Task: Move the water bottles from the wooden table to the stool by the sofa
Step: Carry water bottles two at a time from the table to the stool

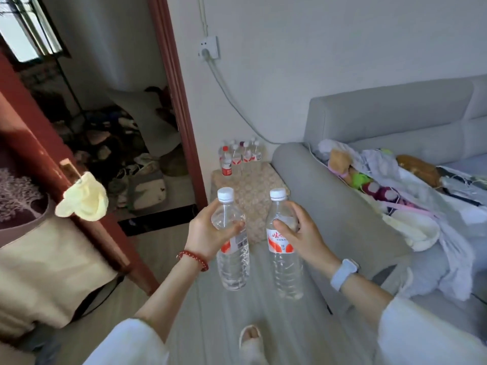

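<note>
My left hand [210, 233] grips a clear water bottle [233, 262] with a white cap and red label, holding it upright by its upper part. My right hand [297, 238] grips a second, similar bottle [286, 272] the same way. Both bottles hang in the air above the floor, just short of the stool [253, 196], which has a beige patterned cover and stands against the sofa's arm [311, 196]. Several more bottles [239, 155] stand clustered at the stool's far end by the wall.
A grey sofa [395, 122] on the right is piled with clothes and soft toys [395, 185]. An open red door [39, 143] with a pale cloth on its handle stands left. A cluttered doorway lies beyond. A cable [232, 101] runs down the wall from a socket.
</note>
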`<act>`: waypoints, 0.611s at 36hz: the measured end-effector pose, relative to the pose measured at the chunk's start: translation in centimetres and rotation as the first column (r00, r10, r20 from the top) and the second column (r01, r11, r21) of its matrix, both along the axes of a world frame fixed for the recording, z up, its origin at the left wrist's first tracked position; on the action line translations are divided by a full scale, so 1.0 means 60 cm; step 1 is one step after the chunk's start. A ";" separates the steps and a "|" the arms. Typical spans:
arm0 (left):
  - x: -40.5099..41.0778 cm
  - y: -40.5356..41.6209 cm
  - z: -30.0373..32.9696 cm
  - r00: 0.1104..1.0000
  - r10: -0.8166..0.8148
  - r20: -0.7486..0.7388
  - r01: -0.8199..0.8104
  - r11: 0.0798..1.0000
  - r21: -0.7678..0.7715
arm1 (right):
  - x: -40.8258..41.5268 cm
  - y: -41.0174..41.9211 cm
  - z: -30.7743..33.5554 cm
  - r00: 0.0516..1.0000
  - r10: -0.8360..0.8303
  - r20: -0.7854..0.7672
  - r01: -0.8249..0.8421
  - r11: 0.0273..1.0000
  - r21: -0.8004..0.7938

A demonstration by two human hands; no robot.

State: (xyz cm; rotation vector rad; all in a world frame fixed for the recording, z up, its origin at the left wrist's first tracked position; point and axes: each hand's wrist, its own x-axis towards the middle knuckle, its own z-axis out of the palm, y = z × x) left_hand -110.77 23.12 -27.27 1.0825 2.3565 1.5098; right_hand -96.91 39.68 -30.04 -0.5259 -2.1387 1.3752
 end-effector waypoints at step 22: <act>-0.567 0.587 -0.138 0.977 0.135 0.166 -0.112 0.984 -0.140 | -0.580 0.598 -0.099 0.962 0.074 0.263 -0.060 0.996 -0.059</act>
